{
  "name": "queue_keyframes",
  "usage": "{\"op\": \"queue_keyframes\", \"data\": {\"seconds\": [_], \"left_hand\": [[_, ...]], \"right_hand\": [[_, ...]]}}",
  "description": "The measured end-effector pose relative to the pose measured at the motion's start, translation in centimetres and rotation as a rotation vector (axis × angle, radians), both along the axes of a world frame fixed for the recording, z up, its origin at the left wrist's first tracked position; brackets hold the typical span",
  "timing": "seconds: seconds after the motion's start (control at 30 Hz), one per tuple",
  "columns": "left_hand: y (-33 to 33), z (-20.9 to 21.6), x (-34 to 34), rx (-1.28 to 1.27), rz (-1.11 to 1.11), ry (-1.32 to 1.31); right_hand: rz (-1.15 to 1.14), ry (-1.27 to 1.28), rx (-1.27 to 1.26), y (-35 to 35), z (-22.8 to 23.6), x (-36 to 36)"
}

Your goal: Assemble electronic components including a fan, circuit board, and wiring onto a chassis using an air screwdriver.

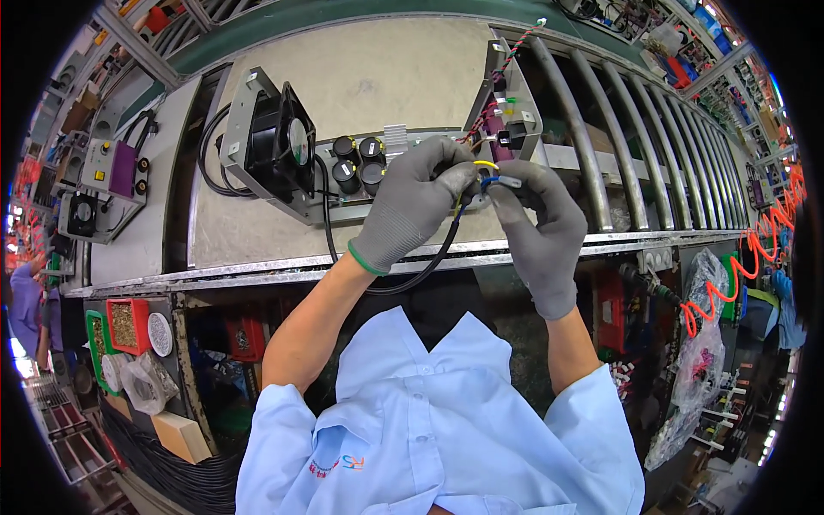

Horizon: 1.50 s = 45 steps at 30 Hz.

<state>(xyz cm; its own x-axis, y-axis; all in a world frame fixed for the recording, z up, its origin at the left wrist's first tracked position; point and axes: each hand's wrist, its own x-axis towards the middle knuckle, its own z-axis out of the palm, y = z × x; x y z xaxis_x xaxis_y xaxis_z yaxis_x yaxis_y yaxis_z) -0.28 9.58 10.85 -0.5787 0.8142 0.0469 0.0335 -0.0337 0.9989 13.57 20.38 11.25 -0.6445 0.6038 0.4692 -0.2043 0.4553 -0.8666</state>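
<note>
My left hand (408, 202), in a grey glove with a green cuff, is closed, its thumb and finger pinching the wire ends of a black cable (433, 257). My right hand (545, 236), gloved the same, pinches the blue and yellow wires (486, 164) close to the left fingertips. A small greyish piece shows at the right fingertips; its kind is unclear. The cable loops down past the table edge and back up to an open metal chassis. That chassis carries a black fan (283, 142), several black capacitors (347, 176) and an upright end panel (515, 103); my hands hide part of it.
Metal rollers (592, 137) run off to the right of the worktable (360, 73). A similar unit with a purple panel (123, 167) stands at left. Below it are red and green bins of small parts (128, 326). An orange coiled hose (712, 292) hangs at right.
</note>
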Motion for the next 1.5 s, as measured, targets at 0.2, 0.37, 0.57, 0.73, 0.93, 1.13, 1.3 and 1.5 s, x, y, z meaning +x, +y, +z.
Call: {"op": "queue_keyframes", "data": {"seconds": [0.2,0.37,0.57,0.73,0.93,1.13,1.3,1.5], "left_hand": [[0.1,-0.2,0.0,0.067,0.049,-0.022],[-1.7,-2.1,-1.8,0.294,0.220,-0.419],[-2.1,-2.3,0.8,0.062,0.389,0.131],[-0.6,-0.3,1.9,0.211,0.281,0.942],[0.1,-0.1,2.5,0.269,0.120,0.686],[-0.6,-0.4,2.1,0.226,0.133,0.712],[-0.7,-0.7,1.5,0.239,0.179,0.695],[-1.0,-1.0,1.3,0.232,0.208,0.707]], "right_hand": [[-0.091,0.077,0.238,0.3,0.2,-0.2],[-0.032,0.106,-0.330,0.1,-0.3,0.9],[0.000,-0.073,-0.559,0.4,-0.9,1.2],[0.057,-0.079,-0.573,0.4,-0.6,1.4],[0.154,-0.097,-0.673,0.5,-0.2,1.0],[0.125,-0.157,-0.596,0.0,0.1,0.6],[-0.122,-0.260,0.008,-0.2,-0.1,-0.6],[-0.101,-0.276,0.295,0.0,-1.1,-0.6]]}}
